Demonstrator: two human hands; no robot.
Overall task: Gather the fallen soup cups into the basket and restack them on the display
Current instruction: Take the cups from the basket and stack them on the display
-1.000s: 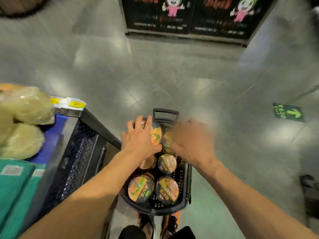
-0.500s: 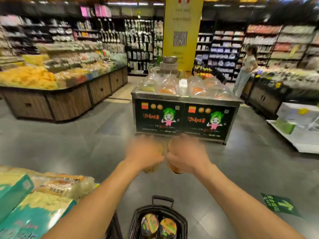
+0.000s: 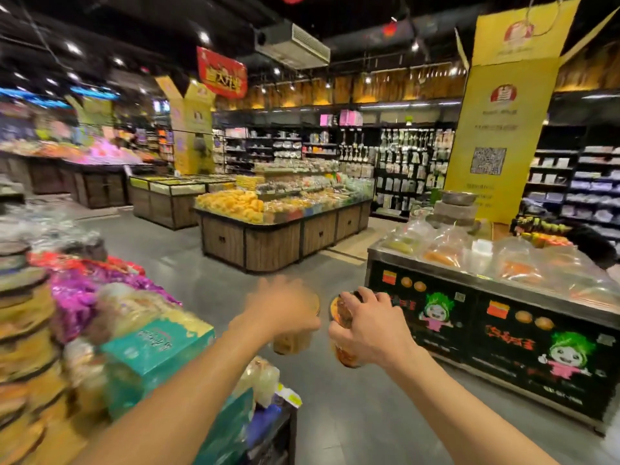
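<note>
Both my arms reach forward at mid-height over the shop floor. My left hand [image 3: 283, 310] grips a soup cup [image 3: 292, 344] from above; the hand is blurred and only the cup's tan side shows under it. My right hand [image 3: 367, 325] grips a second soup cup [image 3: 340, 313] with an orange lid, fingers curled over its rim. The two cups hang side by side, nearly touching. A stack of round soup cups [image 3: 20, 317] stands at the far left on the display. The basket is out of view.
The display table [image 3: 161, 344] at lower left carries teal boxes and purple and clear packets. A black chest counter [image 3: 503, 323] with cartoon panels stands to the right. Wooden produce islands [image 3: 268, 243] lie ahead, with grey floor between.
Both hands lifted a cup each out of the basket on the floor. My view has swung up and to the left, so the basket has dropped out of sight and the display stack appears.
</note>
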